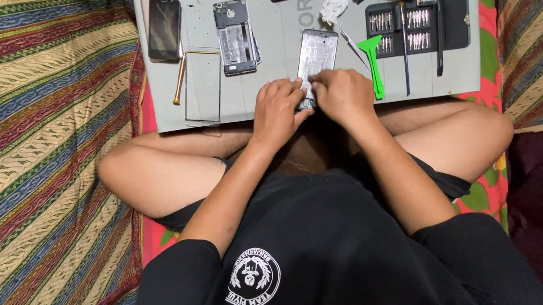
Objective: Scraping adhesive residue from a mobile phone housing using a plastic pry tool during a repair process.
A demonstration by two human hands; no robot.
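Observation:
I sit cross-legged with a grey work board point(270, 49) in front of my knees. A phone screen frame point(317, 52), silvery and rectangular, lies on the board. My left hand point(276, 110) and my right hand point(343, 94) both press on its near end, fingertips meeting at the lower edge. The fingers hide that end, so I cannot see whether a small tool is pinched there.
On the board lie a dark phone point(164, 28), an opened phone body point(235, 36), a clear glass panel point(203, 87), a thin brass-coloured rod point(180, 79), a green plastic pry tool point(373, 64), a black screwdriver-bit kit point(416, 25) and a white wad point(334, 2). Striped cloth point(33, 158) covers the floor.

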